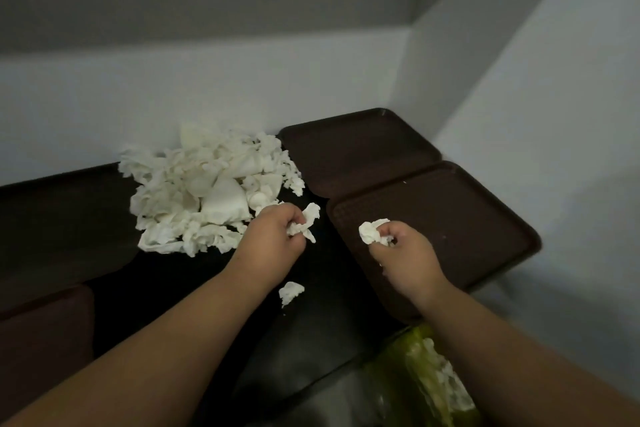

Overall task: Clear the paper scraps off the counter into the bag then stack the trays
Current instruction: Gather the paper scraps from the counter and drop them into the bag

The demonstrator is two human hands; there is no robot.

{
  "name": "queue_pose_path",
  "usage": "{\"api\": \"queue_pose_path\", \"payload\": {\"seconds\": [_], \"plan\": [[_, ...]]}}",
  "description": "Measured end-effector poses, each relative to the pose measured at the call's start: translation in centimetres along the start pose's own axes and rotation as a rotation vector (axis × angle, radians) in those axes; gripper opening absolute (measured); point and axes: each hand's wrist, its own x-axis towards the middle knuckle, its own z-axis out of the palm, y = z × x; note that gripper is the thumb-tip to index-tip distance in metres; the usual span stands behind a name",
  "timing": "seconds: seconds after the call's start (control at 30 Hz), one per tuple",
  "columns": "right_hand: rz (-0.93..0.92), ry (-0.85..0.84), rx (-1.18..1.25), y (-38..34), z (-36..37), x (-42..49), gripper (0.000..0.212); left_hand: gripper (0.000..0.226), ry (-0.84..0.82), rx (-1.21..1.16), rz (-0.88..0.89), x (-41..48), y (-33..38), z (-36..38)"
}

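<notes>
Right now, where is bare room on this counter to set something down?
Free: the far tray and most of the near tray; also the counter strip between the loose scrap and the near tray. Crowded: the scrap pile against the wall, nearly reaching the far tray.

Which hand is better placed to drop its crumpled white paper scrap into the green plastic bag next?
Right, probably. The right hand grips a crumpled white scrap and the green plastic bag lies beneath its forearm; the left hand, also gripping a scrap, sits farther off, beside the paper pile.
</notes>
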Motion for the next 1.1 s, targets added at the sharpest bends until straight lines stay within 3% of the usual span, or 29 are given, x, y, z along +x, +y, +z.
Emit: {"api": "queue_pose_path", "payload": {"seconds": [0.27,0.4,0.67,0.83,1.1], "plan": [[0.227,0.345,0.011,8.4,-10.3,-2.0,0.013,0.025,-0.124,-0.034,0.101,0.7,7.1,6.9],[0.337,0.412,-0.003,13.7,-14.5,-3.6,0.009,0.022,-0.204,-0.054,0.155,1.1,10.9,11.7],[0.479,0.319,-0.046,21.9,-18.5,-5.0,0.014,0.024,-0.386,-0.038,0.212,0.2,17.2,21.9],[0.506,0.185,-0.012,25.4,-19.8,-5.2,0.043,0.022,-0.459,-0.016,0.209,-0.8,19.3,27.0],[0.531,0.185,-0.034,29.7,-24.0,-7.0,0.033,0.025,-0.536,0.043,0.151,-1.9,20.4,34.3]]}}
